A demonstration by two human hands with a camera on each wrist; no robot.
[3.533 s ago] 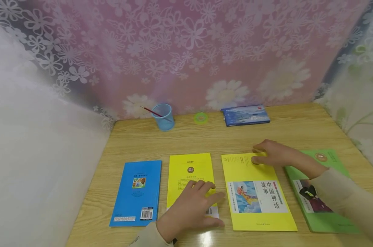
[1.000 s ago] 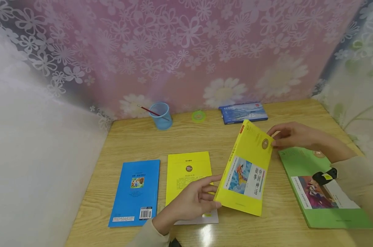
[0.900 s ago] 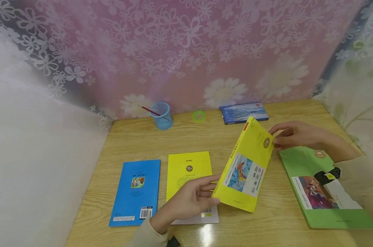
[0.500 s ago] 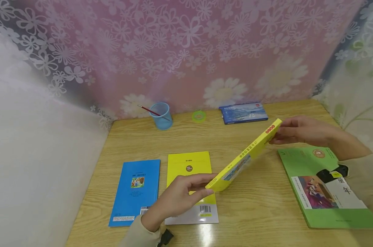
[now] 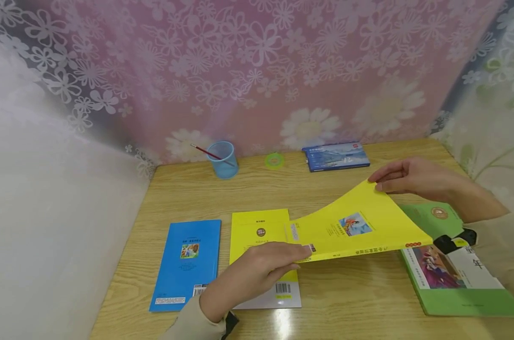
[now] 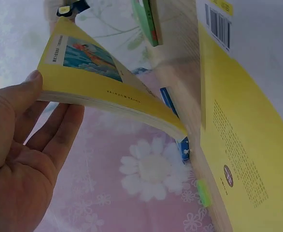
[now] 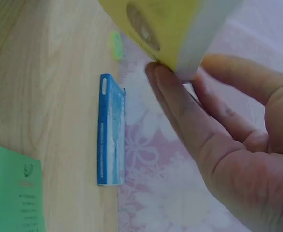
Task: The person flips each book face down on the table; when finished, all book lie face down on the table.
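Between both hands, above the table, hangs a yellow book (image 5: 350,226), its back cover up and its spine toward the front. My left hand (image 5: 257,269) pinches the book's left end near the spine; in the left wrist view the thumb lies on the front cover and fingers are on the other side. My right hand (image 5: 418,177) pinches the far corner, which bends upward. In the right wrist view that corner of the book (image 7: 165,29) sits between thumb and fingers. A second yellow book (image 5: 261,219) lies under and beside my left hand. Below my right forearm is a green book (image 5: 465,302).
A blue book (image 5: 189,264) lies at the left of the wooden table (image 5: 189,196). Along the back stand a blue mesh cup (image 5: 224,163) with a pencil (image 5: 206,152), a green tape roll (image 5: 274,161) and a blue box (image 5: 337,157). A flowered curtain (image 5: 257,71) rises behind.
The yellow book was lifted off the table, tilted, and turned over between both hands, so its front cover has given way to its back cover. The other books stayed put.
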